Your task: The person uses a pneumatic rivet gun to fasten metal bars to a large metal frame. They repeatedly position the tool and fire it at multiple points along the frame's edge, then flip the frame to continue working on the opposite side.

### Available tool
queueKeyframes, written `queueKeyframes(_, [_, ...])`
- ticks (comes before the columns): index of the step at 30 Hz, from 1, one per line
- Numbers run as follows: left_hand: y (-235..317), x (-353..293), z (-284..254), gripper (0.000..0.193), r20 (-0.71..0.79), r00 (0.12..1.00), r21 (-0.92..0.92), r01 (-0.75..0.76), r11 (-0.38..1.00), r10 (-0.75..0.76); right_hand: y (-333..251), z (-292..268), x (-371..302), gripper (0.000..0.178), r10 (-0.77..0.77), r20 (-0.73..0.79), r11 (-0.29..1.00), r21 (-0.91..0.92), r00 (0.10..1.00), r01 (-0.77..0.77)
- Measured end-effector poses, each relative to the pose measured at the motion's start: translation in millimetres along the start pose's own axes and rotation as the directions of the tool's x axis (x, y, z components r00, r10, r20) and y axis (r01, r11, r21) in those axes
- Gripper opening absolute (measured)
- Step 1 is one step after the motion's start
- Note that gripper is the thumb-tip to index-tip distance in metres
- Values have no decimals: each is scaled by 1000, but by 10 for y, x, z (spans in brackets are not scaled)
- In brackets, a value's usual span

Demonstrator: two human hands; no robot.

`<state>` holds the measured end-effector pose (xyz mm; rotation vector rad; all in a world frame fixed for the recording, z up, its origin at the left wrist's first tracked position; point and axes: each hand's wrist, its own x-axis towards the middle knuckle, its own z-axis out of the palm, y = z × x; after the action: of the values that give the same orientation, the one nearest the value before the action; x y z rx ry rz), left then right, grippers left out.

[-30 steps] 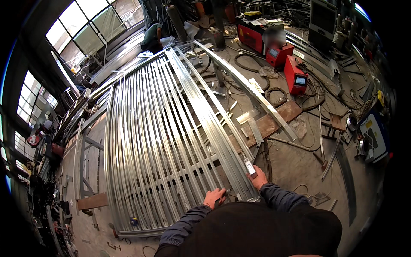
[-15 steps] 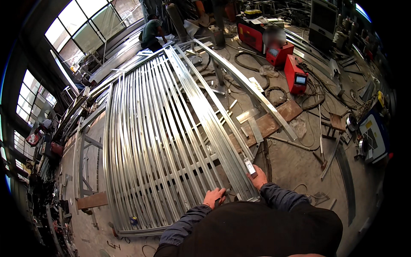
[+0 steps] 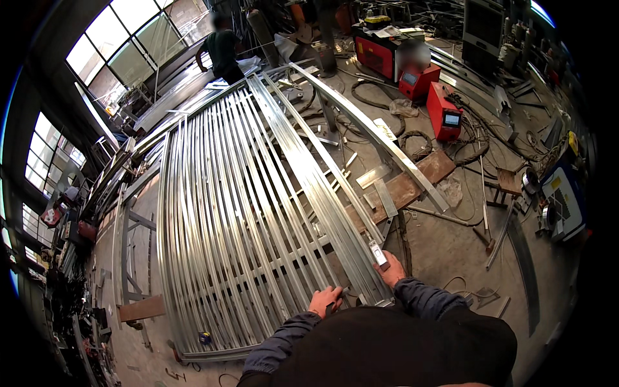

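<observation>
A large frame of long silvery metal bars [image 3: 222,213] stretches away in front of me. My right hand [image 3: 391,269] is at the near right end of the frame, its fingers closed around a small pale rectangular piece with a slot [image 3: 378,253]. That piece lies along the end of a metal bar; I cannot tell whether it touches it. My left hand [image 3: 324,300] is over the near ends of the bars, fingers curled. Something small and dark shows at its fingers, too small to name. A blue tape measure [image 3: 205,337] rests on the near left bars.
A long loose-looking beam [image 3: 367,126] slants beside the frame, above a brown plank [image 3: 429,169]. Red machines [image 3: 445,113] and coiled cables [image 3: 416,143] stand at the right. A hammer [image 3: 488,244] lies on the floor. Another person [image 3: 222,51] is at the far end.
At the far end, the other person has risen from a bent posture to a more upright one. My hands have barely shifted, and the pale piece stays in my right hand.
</observation>
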<state>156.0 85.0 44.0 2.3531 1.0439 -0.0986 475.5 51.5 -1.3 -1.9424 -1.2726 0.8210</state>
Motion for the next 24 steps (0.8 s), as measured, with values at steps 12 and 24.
queueKeyframes(12, [20,-14,-33,27,6,1000,0,5,1000,-5,-30,2,-9,65,8,-5,1000,-4,1000,-8])
queueKeyframes(24, [54,-15,-44,27,2,1000,-8,10,1000,-10,62,36,-3,67,-11,-19,1000,-11,1000,11])
